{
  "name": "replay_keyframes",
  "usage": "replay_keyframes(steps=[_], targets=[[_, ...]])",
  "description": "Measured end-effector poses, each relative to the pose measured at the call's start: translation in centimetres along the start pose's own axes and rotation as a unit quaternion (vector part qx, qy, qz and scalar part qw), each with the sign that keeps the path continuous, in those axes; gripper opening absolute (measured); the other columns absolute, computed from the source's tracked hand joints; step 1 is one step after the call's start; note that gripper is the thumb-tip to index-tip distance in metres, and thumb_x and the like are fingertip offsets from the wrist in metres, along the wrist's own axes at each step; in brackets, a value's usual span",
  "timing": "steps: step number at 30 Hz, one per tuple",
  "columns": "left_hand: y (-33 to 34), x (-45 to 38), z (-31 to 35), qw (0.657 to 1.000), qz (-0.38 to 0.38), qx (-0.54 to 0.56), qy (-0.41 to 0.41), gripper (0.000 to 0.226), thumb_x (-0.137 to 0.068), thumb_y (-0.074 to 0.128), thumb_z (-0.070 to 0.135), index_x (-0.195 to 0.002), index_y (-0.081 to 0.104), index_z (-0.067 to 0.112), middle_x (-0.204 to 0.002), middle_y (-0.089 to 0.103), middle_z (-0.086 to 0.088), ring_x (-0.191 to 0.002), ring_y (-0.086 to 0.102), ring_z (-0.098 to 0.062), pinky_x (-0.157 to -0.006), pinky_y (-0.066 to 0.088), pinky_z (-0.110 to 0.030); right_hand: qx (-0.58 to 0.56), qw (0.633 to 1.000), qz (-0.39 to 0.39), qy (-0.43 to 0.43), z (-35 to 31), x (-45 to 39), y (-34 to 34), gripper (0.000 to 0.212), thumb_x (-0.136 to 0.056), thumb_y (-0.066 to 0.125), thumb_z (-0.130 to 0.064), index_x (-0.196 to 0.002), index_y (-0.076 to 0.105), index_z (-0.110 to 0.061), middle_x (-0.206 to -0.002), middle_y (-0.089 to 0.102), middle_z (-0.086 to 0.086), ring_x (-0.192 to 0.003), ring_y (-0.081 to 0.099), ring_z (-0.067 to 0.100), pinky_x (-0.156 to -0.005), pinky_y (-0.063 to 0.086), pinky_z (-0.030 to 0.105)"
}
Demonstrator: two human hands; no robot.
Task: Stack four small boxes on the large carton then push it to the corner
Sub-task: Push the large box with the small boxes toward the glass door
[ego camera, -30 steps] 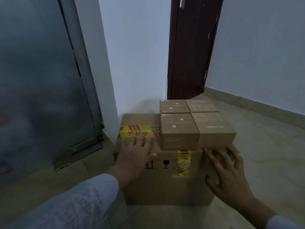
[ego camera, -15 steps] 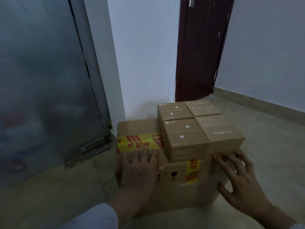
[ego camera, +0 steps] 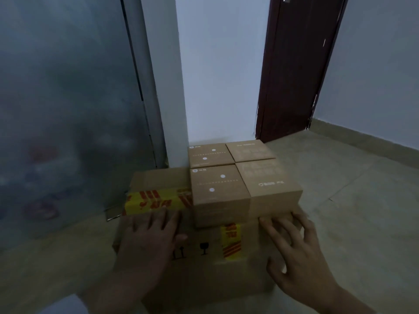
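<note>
A large brown carton (ego camera: 158,181) with yellow and red tape stands on the floor close to the white wall. Several small brown boxes sit in a square on its right half: near left (ego camera: 217,189), near right (ego camera: 271,182), far left (ego camera: 209,154), far right (ego camera: 249,149). My left hand (ego camera: 149,241) lies flat on the carton's near face and top edge, fingers spread. My right hand (ego camera: 292,243) presses flat on the near right side, fingertips just under the near right box. Neither hand grips anything.
A white wall pillar (ego camera: 222,75) rises right behind the carton. A frosted glass door (ego camera: 68,109) with a metal frame is at the left. A dark brown door (ego camera: 297,69) stands at the right, then a grey wall with a skirting (ego camera: 367,143). Tiled floor (ego camera: 362,211) lies to the right.
The carton with its boxes has slid forward toward the wall, and both flat hands have gone with it. The view has moved closer to the pillar.
</note>
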State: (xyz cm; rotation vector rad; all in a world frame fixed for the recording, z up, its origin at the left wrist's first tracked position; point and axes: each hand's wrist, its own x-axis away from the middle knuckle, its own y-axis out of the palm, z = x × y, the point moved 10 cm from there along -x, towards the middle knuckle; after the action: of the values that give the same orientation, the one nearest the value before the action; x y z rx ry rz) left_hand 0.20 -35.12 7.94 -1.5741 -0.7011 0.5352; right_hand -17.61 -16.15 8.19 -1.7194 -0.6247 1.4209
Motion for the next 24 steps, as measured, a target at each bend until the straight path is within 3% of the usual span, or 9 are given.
replay_keyframes(steps=[7, 14, 24], targets=[[0.9, 2.0, -8.7, 0.998, 0.017, 0.020, -0.058, 0.063, -0.092, 0.007, 0.057, -0.120, 0.051, 0.020, -0.112, 0.070, -0.016, -0.091, 0.069, -0.041, -0.077, 0.048, -0.059, 0.012, 0.998, 0.048, -0.048, -7.7, -3.4, 1.9, 0.059, -0.075, 0.053, -0.033, -0.132, 0.043, -0.025, -0.123, 0.043, 0.002, -0.111, 0.041, 0.042, -0.098, 0.030, 0.055], [0.7, 2.5, -14.8, 0.995, 0.038, 0.001, -0.094, 0.074, -0.093, 0.005, 0.056, -0.118, 0.061, 0.016, -0.115, 0.069, -0.016, -0.098, 0.067, -0.041, -0.082, 0.049, -0.061, 0.033, 0.998, 0.049, -0.033, -12.3, -7.3, 5.8, 0.053, -0.075, 0.058, -0.029, -0.127, 0.045, -0.028, -0.124, 0.042, 0.007, -0.113, 0.039, 0.046, -0.094, 0.038, 0.058], [1.4, 2.8, -17.9, 0.994, 0.025, 0.009, -0.102, 0.072, -0.093, 0.006, 0.056, -0.121, 0.060, 0.017, -0.118, 0.068, -0.013, -0.101, 0.066, -0.038, -0.083, 0.050, -0.057, 0.038, 0.994, 0.098, -0.015, -15.3, -8.5, 6.4, 0.044, -0.073, 0.051, -0.026, -0.117, 0.048, -0.027, -0.115, 0.043, 0.011, -0.109, 0.039, 0.043, -0.089, 0.033, 0.058]])
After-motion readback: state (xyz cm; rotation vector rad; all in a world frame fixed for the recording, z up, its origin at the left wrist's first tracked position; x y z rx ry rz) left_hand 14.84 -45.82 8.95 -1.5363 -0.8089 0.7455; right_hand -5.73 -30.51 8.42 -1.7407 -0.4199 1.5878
